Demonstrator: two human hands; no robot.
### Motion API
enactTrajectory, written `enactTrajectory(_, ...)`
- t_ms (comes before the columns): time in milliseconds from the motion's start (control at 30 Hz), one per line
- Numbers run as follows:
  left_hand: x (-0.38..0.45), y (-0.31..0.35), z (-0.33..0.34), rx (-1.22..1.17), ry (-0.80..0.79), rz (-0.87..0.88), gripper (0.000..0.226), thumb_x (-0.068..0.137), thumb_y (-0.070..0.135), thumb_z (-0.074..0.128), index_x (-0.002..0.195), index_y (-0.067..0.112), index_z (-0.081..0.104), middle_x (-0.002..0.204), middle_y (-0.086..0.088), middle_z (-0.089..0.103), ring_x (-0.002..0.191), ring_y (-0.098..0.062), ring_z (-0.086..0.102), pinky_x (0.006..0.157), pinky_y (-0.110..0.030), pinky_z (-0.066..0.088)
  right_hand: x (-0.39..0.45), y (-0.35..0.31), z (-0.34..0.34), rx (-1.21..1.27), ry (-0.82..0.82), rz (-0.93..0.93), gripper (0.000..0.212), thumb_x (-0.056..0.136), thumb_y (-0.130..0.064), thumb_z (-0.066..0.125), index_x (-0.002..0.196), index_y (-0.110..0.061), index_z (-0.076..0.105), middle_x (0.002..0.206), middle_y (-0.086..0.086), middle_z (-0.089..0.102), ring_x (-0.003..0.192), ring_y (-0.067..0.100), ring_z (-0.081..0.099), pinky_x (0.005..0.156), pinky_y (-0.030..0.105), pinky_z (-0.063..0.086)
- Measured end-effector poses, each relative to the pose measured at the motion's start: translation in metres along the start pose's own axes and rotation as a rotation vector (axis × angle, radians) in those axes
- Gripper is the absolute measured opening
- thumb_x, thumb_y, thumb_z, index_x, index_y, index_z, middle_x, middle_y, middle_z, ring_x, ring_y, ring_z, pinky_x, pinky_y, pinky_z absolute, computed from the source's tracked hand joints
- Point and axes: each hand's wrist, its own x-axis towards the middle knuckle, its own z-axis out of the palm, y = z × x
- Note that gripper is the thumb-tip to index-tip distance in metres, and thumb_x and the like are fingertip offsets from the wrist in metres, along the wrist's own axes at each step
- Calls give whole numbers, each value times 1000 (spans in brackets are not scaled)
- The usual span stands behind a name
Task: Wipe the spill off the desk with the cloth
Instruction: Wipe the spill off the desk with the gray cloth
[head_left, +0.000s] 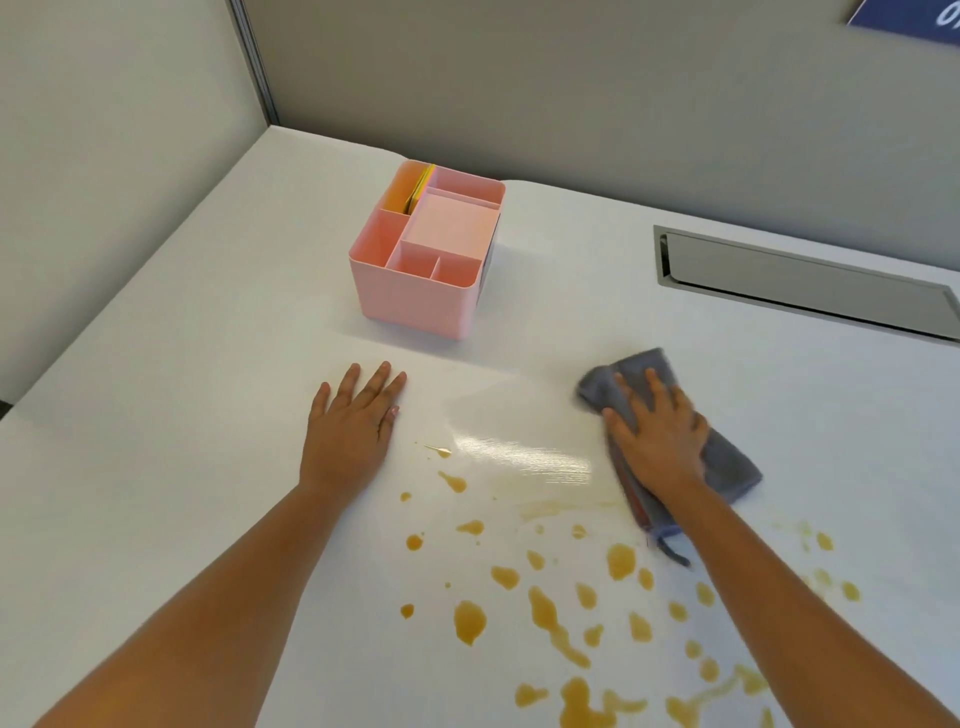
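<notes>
A grey-blue cloth lies crumpled on the white desk at centre right. My right hand presses flat on top of it, fingers spread. Amber spill drops are scattered over the near middle and right of the desk, below and left of the cloth. A wet, shiny smear stretches left of the cloth. My left hand rests flat on the desk left of the spill, fingers together, holding nothing.
A pink desk organiser with several compartments stands behind the hands at centre. A grey metal cable tray is set into the desk at the back right. Grey partition walls close the left and back.
</notes>
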Motion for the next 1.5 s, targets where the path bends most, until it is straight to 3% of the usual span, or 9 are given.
enactTrajectory(133, -1, -1, 1, -5, 8, 6, 56, 89, 40, 11, 139, 31, 35, 148, 7, 38, 139, -25, 29, 110, -47, 20, -21, -89, 10, -4, -89, -262, 73, 74, -68, 4, 144, -47, 15, 159, -1, 6, 142, 32, 7, 110, 56, 10)
enactTrajectory(233, 1, -2, 0, -4, 1, 16, 53, 89, 38, 17, 136, 30, 40, 145, 4, 43, 135, -28, 36, 107, -50, 26, -60, -138, 25, 51, -159, -500, 65, 79, -62, 21, 141, -46, 27, 158, 2, 17, 143, 34, 13, 110, 61, 9)
enactTrajectory(400, 0, -6, 1, -6, -22, 37, 58, 88, 41, 8, 140, 30, 32, 150, 5, 34, 141, -26, 25, 111, -48, 19, -115, -146, 53, 37, 6, -756, 52, 83, -56, 40, 134, -47, 38, 151, -2, 35, 137, 28, 18, 108, 57, 15)
enactTrajectory(533, 1, -5, -1, -20, -24, 30, 60, 87, 43, 6, 140, 31, 31, 150, 5, 33, 141, -25, 24, 111, -48, 18, -89, -118, 42, 70, 1, -676, 54, 83, -55, 38, 137, -45, 35, 151, -5, 33, 134, 24, 17, 106, 59, 20)
enactTrajectory(833, 0, -2, -1, -34, -20, 9, 59, 86, 42, 9, 139, 32, 35, 149, 7, 35, 141, -25, 25, 111, -47, 17, -34, 26, 8, -21, 12, -70, 73, 76, -64, 8, 144, -42, 22, 158, -3, 16, 141, 27, 17, 110, 54, 17)
enactTrajectory(967, 0, 0, -2, -45, -30, -2, 60, 85, 42, 10, 138, 32, 35, 150, 7, 34, 141, -24, 24, 111, -48, 16, -37, 18, 7, 18, 6, 29, 77, 73, -68, 3, 145, -44, 16, 158, -3, 12, 141, 28, 12, 108, 57, 17)
enactTrajectory(1200, 0, -1, -3, -39, -10, 12, 51, 90, 35, 23, 138, 30, 37, 149, 4, 36, 140, -26, 26, 110, -49, 17, -102, -100, 23, 87, -58, -271, 58, 80, -61, 27, 135, -46, 39, 153, 0, 30, 136, 35, 29, 101, 61, 24)
enactTrajectory(1333, 1, -2, -2, -1, -36, 36, 46, 96, 31, 26, 142, 28, 29, 152, 3, 28, 142, -26, 19, 112, -49, 14, -153, -161, 37, 169, -153, -447, 56, 80, -58, 38, 134, -46, 40, 155, -1, 26, 142, 33, 15, 108, 61, 2)
enactTrajectory(1500, -1, -2, -4, 4, -37, 61, 46, 96, 30, 29, 142, 26, 29, 153, 1, 28, 142, -29, 20, 112, -50, 14, -206, -166, 57, -11, -65, -589, 55, 75, -64, 38, 128, -52, 42, 148, -10, 37, 138, 27, 29, 106, 59, 20)
